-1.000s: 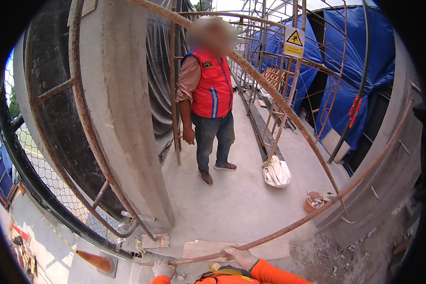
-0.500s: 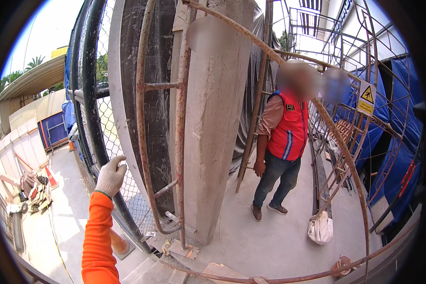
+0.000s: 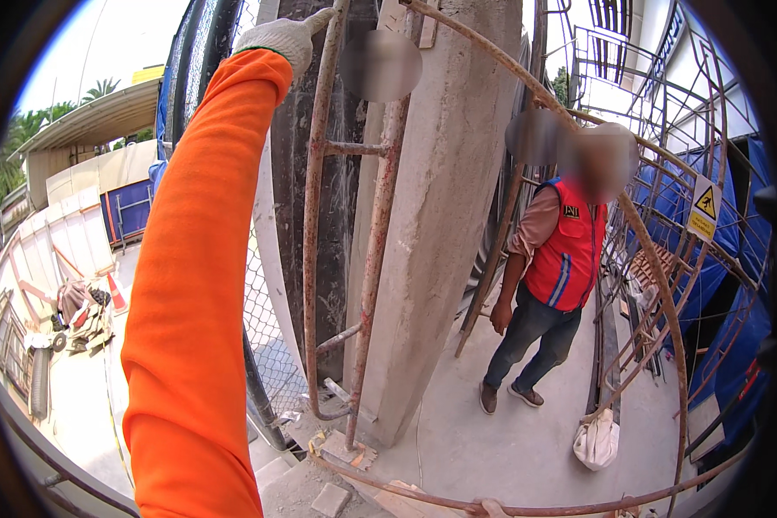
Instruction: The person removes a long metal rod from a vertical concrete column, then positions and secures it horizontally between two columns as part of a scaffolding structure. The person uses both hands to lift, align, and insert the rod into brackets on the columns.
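Observation:
My left hand (image 3: 278,41), in a whitish knit glove, is raised at the top left, with the orange-sleeved forearm (image 3: 200,250) stretched up below it. The index finger points out to the right; the other fingers are partly hidden. Nothing shows in this hand. Its fingertip overlaps the upper part of a rusty scaffold frame (image 3: 317,173); whether it touches the tube I cannot tell. Behind the frame stands a rough concrete column (image 3: 436,190). My right hand is not recognisable in view.
A person in a red vest (image 3: 570,246) stands right of the column. A curved rusty tube (image 3: 656,250) crosses before them. At right are a yellow warning sign (image 3: 704,207), blue tarps (image 3: 734,345) and a white sack (image 3: 596,440). Chain-link mesh (image 3: 272,337) stands left of the column.
My left arm has risen and reached farther forward, bringing the hand up to the scaffold frame's top. The view has shifted, so the scene sits farther right. The person's head has turned.

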`<control>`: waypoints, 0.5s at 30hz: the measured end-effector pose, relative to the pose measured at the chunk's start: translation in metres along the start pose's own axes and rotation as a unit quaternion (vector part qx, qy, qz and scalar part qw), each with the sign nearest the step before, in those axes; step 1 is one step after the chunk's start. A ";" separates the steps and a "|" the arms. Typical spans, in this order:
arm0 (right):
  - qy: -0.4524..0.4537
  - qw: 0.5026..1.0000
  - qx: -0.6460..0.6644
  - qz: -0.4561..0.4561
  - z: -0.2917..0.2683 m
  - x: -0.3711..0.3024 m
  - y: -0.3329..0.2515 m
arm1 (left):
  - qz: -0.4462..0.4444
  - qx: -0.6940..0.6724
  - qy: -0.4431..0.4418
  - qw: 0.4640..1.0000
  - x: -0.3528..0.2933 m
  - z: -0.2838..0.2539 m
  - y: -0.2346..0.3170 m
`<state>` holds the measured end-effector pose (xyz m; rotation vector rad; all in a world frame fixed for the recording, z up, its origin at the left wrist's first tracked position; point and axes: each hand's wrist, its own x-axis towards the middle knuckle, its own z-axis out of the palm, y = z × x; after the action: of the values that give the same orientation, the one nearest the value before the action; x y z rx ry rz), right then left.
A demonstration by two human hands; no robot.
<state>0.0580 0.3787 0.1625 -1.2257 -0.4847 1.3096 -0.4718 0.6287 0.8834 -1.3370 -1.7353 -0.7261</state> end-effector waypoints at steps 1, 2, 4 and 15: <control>0.008 1.000 0.022 0.003 -0.001 0.002 0.001 | 0.001 -0.007 0.009 1.000 0.004 -0.002 0.000; 0.010 1.000 0.011 -0.002 -0.001 0.002 0.001 | 0.002 -0.021 0.018 1.000 0.008 -0.003 -0.001; 0.017 1.000 -0.016 -0.012 0.001 -0.001 -0.003 | 0.008 -0.038 0.029 0.999 0.012 0.000 -0.004; -0.002 1.000 -0.007 -0.015 0.035 -0.016 -0.034 | 0.216 -0.163 0.253 0.929 0.009 0.075 -0.052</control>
<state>0.0394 0.3853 0.2103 -1.2241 -0.5146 1.2841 -0.5413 0.6809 0.8544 -1.5164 -0.8969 -1.0176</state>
